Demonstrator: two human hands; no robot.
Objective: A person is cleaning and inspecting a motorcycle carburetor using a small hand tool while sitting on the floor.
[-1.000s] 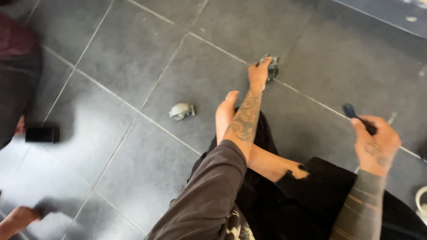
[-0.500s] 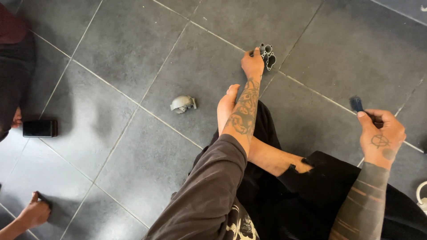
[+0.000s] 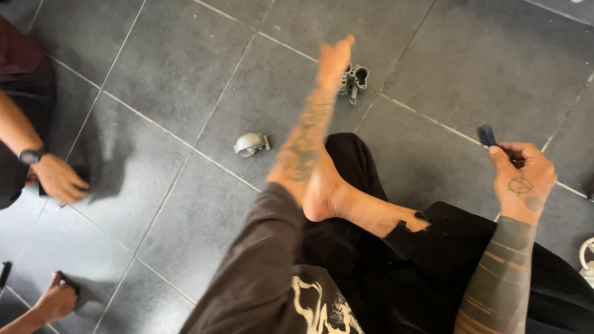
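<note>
- Head view: your left hand (image 3: 335,59) reaches out to the upper middle of the frame, arm stretched, fingers loosely extended and thumb raised. It sits right against the grey metal casting (image 3: 354,80) on the floor; you cannot tell from here whether the fingers actually grip it or only touch it.
- That metal casting, with several round tube openings, stands on the grey tiled floor (image 3: 185,74), just right of your left hand and beside a grout line.
- Your right hand (image 3: 521,182), at the right of the frame, is closed around a dark-handled tool (image 3: 487,135); the tool's blue-black end sticks out up and left from your fist.
- A second metal part, a small rounded grey piece (image 3: 250,143), lies alone on the floor left of your forearm, well apart from the casting.
- That makes two loose metal parts and one tool.
- Your bare foot (image 3: 331,192) rests across your dark trousers in the middle of the frame.
- Another person's hand (image 3: 59,178), with a black wristwatch (image 3: 32,154), is at the left edge, and a further hand (image 3: 55,301) is at the lower left, pressing on the floor.
</note>
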